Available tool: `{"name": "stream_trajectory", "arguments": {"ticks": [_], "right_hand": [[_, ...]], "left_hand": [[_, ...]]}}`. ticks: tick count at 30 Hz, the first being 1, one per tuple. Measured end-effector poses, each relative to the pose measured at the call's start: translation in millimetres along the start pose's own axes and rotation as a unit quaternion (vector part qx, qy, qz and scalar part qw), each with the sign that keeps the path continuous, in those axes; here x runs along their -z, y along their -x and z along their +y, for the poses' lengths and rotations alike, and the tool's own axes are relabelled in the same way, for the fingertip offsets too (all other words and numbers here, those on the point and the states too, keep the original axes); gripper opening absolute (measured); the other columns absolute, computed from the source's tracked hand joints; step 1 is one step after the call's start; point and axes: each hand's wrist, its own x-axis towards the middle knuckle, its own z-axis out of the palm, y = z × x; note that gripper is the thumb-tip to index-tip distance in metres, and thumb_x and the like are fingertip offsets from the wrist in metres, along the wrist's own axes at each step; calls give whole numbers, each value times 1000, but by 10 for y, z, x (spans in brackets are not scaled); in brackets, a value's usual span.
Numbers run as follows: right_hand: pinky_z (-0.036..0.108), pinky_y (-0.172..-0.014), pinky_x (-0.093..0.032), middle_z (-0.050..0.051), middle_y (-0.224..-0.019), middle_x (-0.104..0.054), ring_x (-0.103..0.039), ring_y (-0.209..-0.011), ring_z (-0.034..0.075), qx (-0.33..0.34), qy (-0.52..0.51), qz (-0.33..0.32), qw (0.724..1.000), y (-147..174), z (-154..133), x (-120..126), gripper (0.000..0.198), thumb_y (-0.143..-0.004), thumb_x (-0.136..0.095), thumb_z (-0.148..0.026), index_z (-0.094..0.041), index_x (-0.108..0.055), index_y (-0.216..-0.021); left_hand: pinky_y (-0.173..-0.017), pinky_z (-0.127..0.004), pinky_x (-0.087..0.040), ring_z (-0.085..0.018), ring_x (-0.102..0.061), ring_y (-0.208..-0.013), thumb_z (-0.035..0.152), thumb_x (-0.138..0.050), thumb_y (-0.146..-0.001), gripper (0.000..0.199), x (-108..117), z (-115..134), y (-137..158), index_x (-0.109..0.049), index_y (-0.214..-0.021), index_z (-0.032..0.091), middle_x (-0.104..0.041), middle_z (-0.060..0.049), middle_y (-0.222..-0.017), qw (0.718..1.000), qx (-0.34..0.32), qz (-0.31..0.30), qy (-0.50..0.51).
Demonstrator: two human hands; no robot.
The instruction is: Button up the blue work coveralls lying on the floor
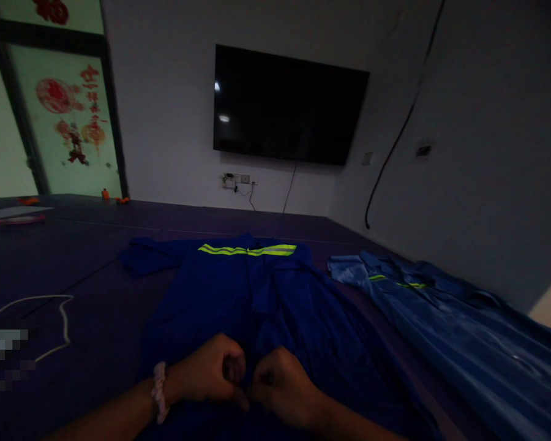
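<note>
Left hand (211, 370) and right hand (287, 389) nearly touching, both curled at the centre front of the dark blue garment (206, 294), spread on purple surface (96, 245). Too dim to tell grip. Risk: rumpled folds (298, 312) dragging, skewing the front.

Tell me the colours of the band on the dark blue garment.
The band is yellow-green and grey, striped lengthwise; head view.

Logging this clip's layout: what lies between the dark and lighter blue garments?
Head view: a narrow strip of purplish surface separates the dark blue garment from the lighter blue garment.
</note>
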Motion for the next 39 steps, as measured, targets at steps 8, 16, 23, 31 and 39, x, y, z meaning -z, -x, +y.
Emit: {"name": "stream_trajectory", "arguments": {"ticks": [8, 16, 23, 31, 39], "right_hand": [[17, -41, -24, -4, -46, -50, -41, -42, 6, 0, 23, -13, 1000, -7, 0, 6, 12, -61, -54, -11, -13, -63, -53], [17, -45, -25, -1, -54, -58, -45, -46, 6, 80, 100, 22, 992, 14, 37, 18, 16, -62, -49, -12, -14, -65, -60], [18, -43, -23, -2, -51, -57, -42, -44, 6, 59, 107, 16, 992, 0, 12, -6, 15, -59, -50, -12, -14, -65, -56], [19, -42, -22, -2, -48, -54, -40, -42, 6, 48, 106, 24, 993, 3, -3, -9, 15, -59, -48, -11, -13, -61, -52], [19, -44, -23, -1, -52, -57, -45, -46, 6, 62, 114, 36, 991, 2, 35, -12, 13, -60, -50, -11, -14, -62, -56]], "left_hand": [[-44, -19, -25, -4, -37, -46, 35, -71, -58, 33, -93, 23, 17, -45, -56, 15, -43, 7, -50, 986, -97, 64, -120], [-44, -18, -24, -4, -36, -46, 21, -64, -61, 24, -86, 19, 6, -41, -55, 16, -41, 8, -50, 979, -124, 50, -155], [-47, -19, -26, -5, -37, -49, 32, -72, -58, 32, -94, 9, 19, -45, -58, 15, -45, 7, -54, 979, -105, 63, -164], [-50, -20, -26, -5, -37, -51, 20, -66, -61, 27, -128, -78, 9, -40, -55, 16, -42, 6, -54, 961, -168, 81, -202], [-56, -21, -29, -6, -39, -54, 20, -63, -63, 27, -91, -43, 7, -39, -52, 16, -43, 5, -53, 960, -162, 86, -211]]}}
